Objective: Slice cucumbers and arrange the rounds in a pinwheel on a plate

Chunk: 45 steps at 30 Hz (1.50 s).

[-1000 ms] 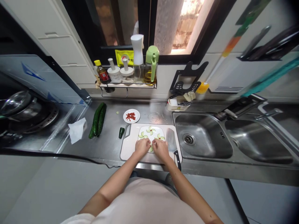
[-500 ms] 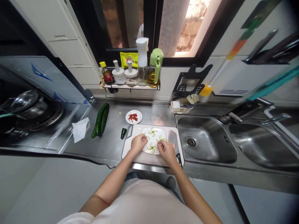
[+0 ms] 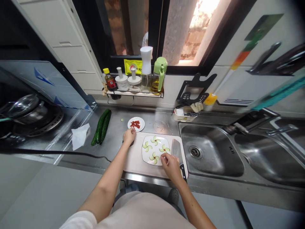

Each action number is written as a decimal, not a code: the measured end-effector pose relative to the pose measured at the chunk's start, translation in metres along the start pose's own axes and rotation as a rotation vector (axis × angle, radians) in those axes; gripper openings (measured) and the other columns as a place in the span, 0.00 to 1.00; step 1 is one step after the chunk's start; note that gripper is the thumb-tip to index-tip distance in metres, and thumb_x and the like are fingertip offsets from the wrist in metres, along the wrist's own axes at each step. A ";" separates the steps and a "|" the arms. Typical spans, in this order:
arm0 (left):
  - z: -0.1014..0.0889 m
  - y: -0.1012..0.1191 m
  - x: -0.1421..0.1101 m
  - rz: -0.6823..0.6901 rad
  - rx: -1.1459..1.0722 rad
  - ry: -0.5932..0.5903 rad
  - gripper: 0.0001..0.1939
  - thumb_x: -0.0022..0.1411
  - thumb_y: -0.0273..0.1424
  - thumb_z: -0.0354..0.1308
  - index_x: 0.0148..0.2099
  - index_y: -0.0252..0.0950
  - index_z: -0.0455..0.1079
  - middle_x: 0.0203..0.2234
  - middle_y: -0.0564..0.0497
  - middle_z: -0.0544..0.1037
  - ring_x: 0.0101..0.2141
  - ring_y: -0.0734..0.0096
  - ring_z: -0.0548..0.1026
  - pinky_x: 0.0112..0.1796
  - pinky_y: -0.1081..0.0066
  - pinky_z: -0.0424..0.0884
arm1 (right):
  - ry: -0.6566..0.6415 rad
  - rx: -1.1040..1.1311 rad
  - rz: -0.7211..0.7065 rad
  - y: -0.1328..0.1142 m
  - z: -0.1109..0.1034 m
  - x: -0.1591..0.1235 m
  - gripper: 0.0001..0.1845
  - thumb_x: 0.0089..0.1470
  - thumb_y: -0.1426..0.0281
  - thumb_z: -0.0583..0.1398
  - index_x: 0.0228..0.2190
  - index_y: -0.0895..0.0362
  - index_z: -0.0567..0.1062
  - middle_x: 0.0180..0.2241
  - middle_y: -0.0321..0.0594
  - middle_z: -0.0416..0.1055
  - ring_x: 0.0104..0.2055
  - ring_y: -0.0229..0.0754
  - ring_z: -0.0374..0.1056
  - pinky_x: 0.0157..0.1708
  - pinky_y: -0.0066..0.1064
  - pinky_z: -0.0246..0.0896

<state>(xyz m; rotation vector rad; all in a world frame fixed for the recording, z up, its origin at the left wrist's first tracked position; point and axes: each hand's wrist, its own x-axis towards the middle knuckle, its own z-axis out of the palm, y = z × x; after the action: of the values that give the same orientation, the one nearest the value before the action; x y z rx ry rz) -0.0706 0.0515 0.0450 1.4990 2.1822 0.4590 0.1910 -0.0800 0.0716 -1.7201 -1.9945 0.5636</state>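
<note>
White rounded-square plate (image 3: 155, 149) bearing four pale-green pinwheels (image 3: 154, 158), atop a pale rectangular cutting board (image 3: 133, 162), right hand (image 3: 170, 163), fingers curled, at the plate's lower-right corner, left hand (image 3: 129, 136), fingers bunched, beside a round white dish (image 3: 142, 122) of red bits (image 3: 135, 124), any pinch unclear.

The counter (image 3: 113, 138) was bare, shiny steel, reaching away to both sides of the left grip (image 3: 129, 135) and the right grip (image 3: 171, 164). A pale cutting board (image 3: 133, 162) lay flat on it, beneath the right grip. At the left grip's fingertips, on the far side, sat a small white plate (image 3: 130, 122). Left of that grip lay two cucumbers (image 3: 105, 127), side by side; farther left was a crumpled white sheet (image 3: 80, 136). A pale slice (image 3: 122, 120) lay beyond the left grip. Well beyond the right grip, a white caddy (image 3: 184, 117) stood near the wall; to its right, a double sink (image 3: 214, 152) was set in.
</note>
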 end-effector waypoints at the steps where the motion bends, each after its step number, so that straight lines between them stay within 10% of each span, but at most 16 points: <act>1: 0.000 -0.002 0.007 -0.013 0.023 0.007 0.10 0.60 0.34 0.52 0.41 0.44 0.73 0.37 0.50 0.79 0.38 0.65 0.74 0.37 0.72 0.63 | -0.003 0.000 0.002 0.000 0.000 -0.001 0.16 0.58 0.64 0.50 0.29 0.55 0.74 0.21 0.36 0.68 0.29 0.40 0.64 0.36 0.32 0.45; 32: 0.015 0.003 0.056 0.172 0.392 -0.044 0.15 0.64 0.32 0.46 0.44 0.39 0.73 0.44 0.42 0.74 0.44 0.59 0.73 0.43 0.65 0.65 | 0.003 0.004 0.031 0.005 -0.002 0.006 0.14 0.57 0.64 0.51 0.30 0.55 0.74 0.22 0.34 0.69 0.30 0.39 0.65 0.37 0.31 0.47; 45: 0.018 0.008 0.044 -0.109 -0.697 0.032 0.07 0.52 0.31 0.58 0.34 0.34 0.71 0.27 0.49 0.78 0.32 0.69 0.74 0.35 0.73 0.68 | -0.007 0.016 0.030 0.003 -0.001 0.006 0.14 0.57 0.64 0.51 0.30 0.55 0.74 0.22 0.35 0.69 0.30 0.40 0.65 0.37 0.31 0.48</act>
<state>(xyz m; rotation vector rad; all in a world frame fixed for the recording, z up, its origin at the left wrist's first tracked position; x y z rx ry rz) -0.0682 0.0956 0.0257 0.9846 1.8225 1.0726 0.1938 -0.0731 0.0713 -1.7437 -1.9662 0.5947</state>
